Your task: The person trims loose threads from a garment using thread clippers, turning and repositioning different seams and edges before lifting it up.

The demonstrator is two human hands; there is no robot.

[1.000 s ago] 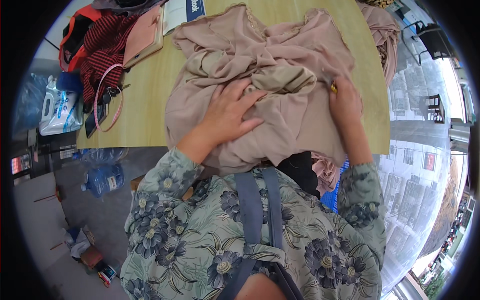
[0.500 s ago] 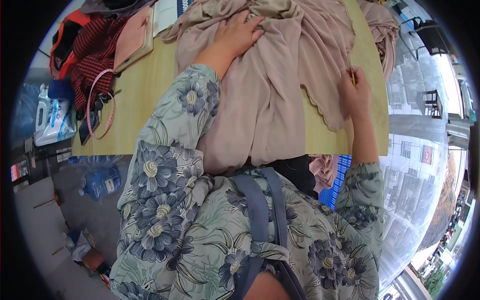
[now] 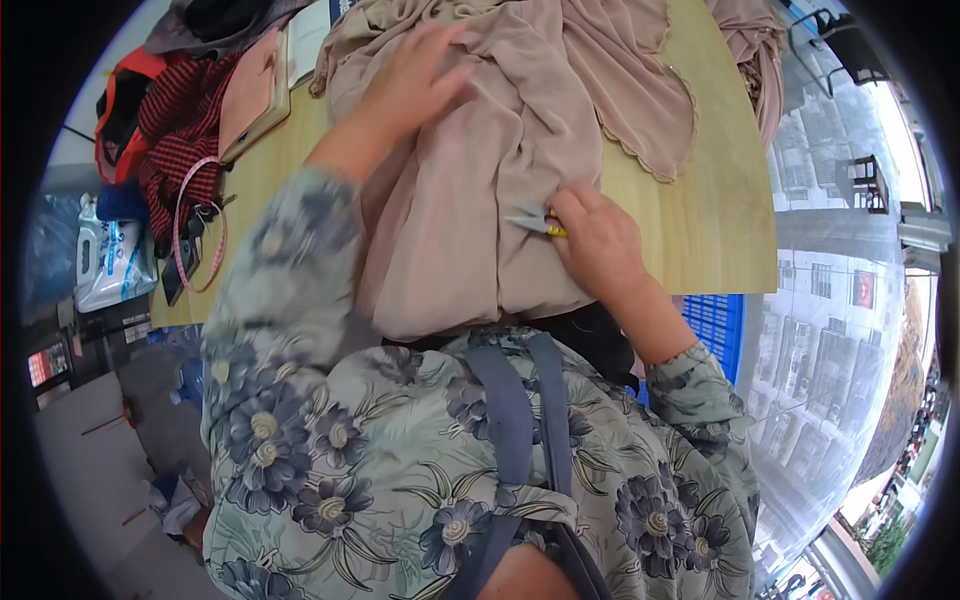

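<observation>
A dusty-pink garment of thin cloth lies in folds over the table, its near end hanging down toward my lap. Part of it, with a scalloped edge, spreads to the right on the wood. My left hand is over the upper left of the cloth, fingers apart and slightly blurred, holding nothing. Whether it touches the cloth is hard to tell. In my right hand is a pair of small thread snips with yellow on the handle. Their blades point left, parted, over the middle of the cloth.
On the table's left are a pink notebook, a red-and-black striped cloth and a pink tape measure. A white jug-shaped pack stands beyond that edge. More pink cloth hangs at the far right, and a blue crate sits below.
My right hand has come left and nearer with the snips, from the right edge onto the cloth's middle. My left hand has shifted left. The scalloped part now lies farther away.
</observation>
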